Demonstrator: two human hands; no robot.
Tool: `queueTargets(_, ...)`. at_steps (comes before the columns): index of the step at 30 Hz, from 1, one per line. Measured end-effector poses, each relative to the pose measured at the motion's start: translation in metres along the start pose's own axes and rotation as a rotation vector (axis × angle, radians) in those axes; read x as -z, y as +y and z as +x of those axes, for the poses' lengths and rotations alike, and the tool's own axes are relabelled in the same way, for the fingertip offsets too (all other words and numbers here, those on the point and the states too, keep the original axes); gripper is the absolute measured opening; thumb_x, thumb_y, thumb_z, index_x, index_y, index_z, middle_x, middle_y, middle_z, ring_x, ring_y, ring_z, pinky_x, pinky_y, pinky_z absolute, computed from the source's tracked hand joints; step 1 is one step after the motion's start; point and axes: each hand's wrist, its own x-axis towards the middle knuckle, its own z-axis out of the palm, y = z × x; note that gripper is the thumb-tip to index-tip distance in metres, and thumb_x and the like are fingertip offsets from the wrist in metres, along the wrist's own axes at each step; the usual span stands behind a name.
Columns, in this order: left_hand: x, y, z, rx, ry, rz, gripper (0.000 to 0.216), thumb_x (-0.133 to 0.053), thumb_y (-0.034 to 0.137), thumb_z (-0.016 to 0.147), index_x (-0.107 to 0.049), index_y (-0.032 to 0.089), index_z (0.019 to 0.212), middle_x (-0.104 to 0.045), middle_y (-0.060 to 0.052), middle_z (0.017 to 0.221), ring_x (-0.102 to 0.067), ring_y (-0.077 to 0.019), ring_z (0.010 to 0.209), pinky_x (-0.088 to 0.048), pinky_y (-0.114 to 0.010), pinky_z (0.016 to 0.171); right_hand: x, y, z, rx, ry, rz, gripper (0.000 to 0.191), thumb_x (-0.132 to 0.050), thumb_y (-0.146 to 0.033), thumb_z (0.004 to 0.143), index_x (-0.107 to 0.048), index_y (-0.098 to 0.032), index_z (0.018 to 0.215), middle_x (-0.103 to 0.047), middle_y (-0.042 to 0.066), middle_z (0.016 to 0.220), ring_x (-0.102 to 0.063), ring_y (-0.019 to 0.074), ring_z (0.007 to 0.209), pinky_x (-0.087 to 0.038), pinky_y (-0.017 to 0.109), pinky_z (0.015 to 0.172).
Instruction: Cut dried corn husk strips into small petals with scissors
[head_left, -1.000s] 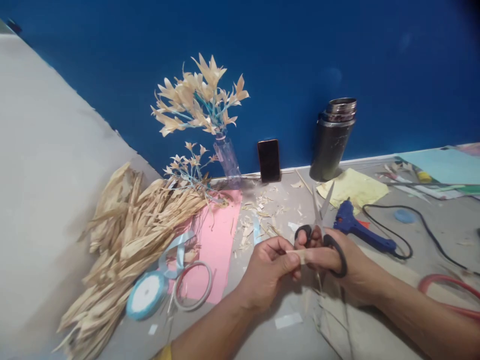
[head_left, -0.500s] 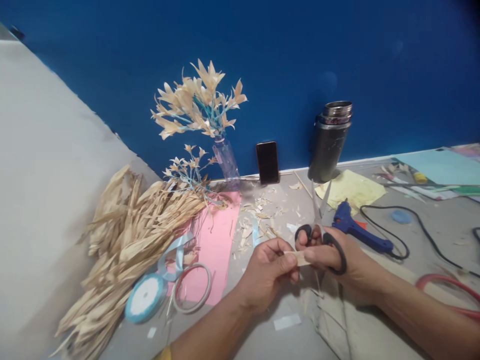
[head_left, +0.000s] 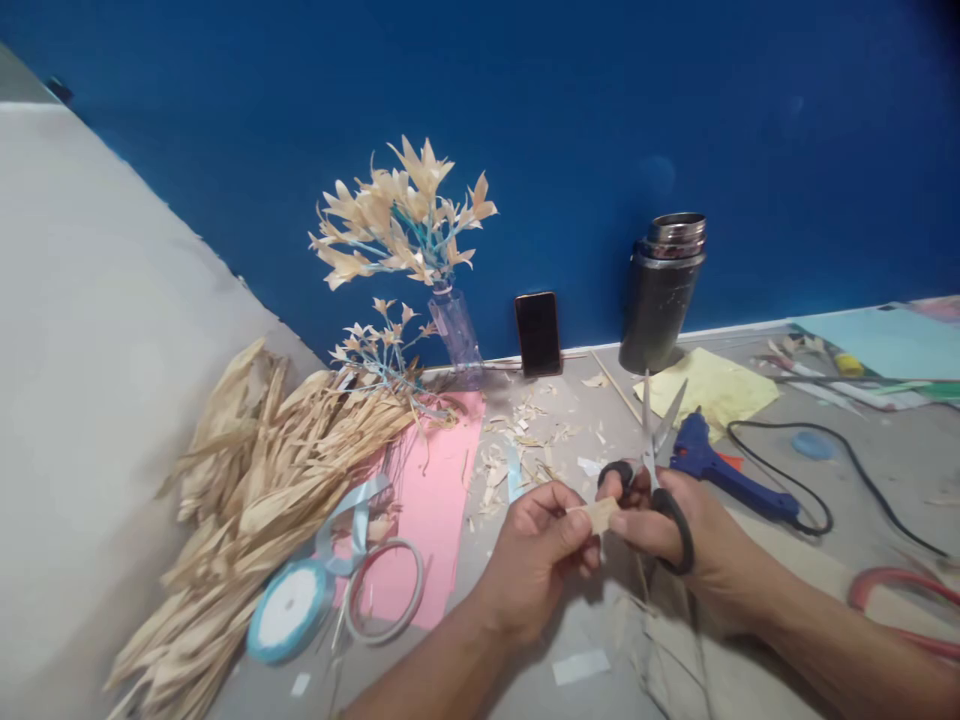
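Note:
Between thumb and fingers, my left hand (head_left: 544,540) pinches a small pale piece of dried corn husk (head_left: 598,516). My right hand (head_left: 694,520) has black-handled scissors (head_left: 652,450) looped on its fingers, the parted blades pointing away from me. Its thumb and fingertip also touch the right end of the husk piece. Beyond the hands, husk scraps (head_left: 525,420) litter the table. A blue glue gun (head_left: 731,475) lies just right of the scissors, near a crumpled yellow sheet (head_left: 709,390).
Dried corn husks (head_left: 277,460) are heaped at left, by a blue ribbon spool (head_left: 289,610), a tape roll (head_left: 386,590) and pink paper (head_left: 431,500). Husk flowers (head_left: 397,210) stand in a clear bottle (head_left: 456,335). A phone (head_left: 538,333) and a flask (head_left: 660,300) stand by the wall.
The husk piece has turned slightly, showing more of its flat face between my fingers. The scissors have tipped a little to the right. The whole view has shifted slightly.

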Motion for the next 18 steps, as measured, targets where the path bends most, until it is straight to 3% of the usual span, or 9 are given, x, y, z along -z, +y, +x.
queueTargets(4,-0.0024,-0.0008,-0.0015,0.043,-0.037,-0.009,0.042,-0.083,0.045,0.068,-0.057,0.014,0.079,-0.062,-0.001,0.064,-0.054,-0.0093,0.053,-0.041,-0.021,0.053,-0.0026,0.0007,0.0002,0.003,0.010,-0.093,0.034,-0.082,-0.034,0.069,-0.055,-0.020,0.082,-0.067,-0.001,0.062,-0.063,0.0175,0.057,-0.048,0.027,0.055)
queueTargets(8,-0.0026,-0.0016,-0.0020,0.047,-0.020,-0.012,0.039,-0.087,0.036,0.065,-0.055,0.014,0.072,-0.060,0.000,0.064,-0.054,-0.0079,0.053,-0.041,-0.020,0.054,-0.0020,0.0021,-0.0006,0.018,-0.011,-0.192,0.028,-0.080,-0.029,0.072,-0.055,-0.020,0.077,-0.070,0.000,0.062,-0.062,0.0151,0.057,-0.048,0.024,0.055)
queueTargets(14,0.0009,-0.0044,-0.0017,0.091,-0.180,-0.140,0.039,-0.083,0.039,0.068,-0.052,0.015,0.069,-0.059,-0.001,0.060,-0.053,-0.0102,0.052,-0.043,-0.023,0.053,-0.0058,0.0020,-0.0044,-0.015,-0.037,-0.146,0.030,-0.079,-0.030,0.072,-0.051,-0.022,0.079,-0.070,0.001,0.060,-0.063,0.0173,0.053,-0.050,0.028,0.053)
queueTargets(18,0.0003,-0.0012,-0.0024,0.087,-0.144,-0.126,0.041,-0.082,0.044,0.067,-0.055,0.016,0.076,-0.064,-0.005,0.066,-0.058,-0.0136,0.056,-0.045,-0.024,0.054,-0.0053,0.0000,-0.0033,0.009,-0.033,-0.096,0.032,-0.078,-0.035,0.072,-0.049,-0.024,0.079,-0.069,0.001,0.058,-0.065,0.0200,0.053,-0.051,0.031,0.052)
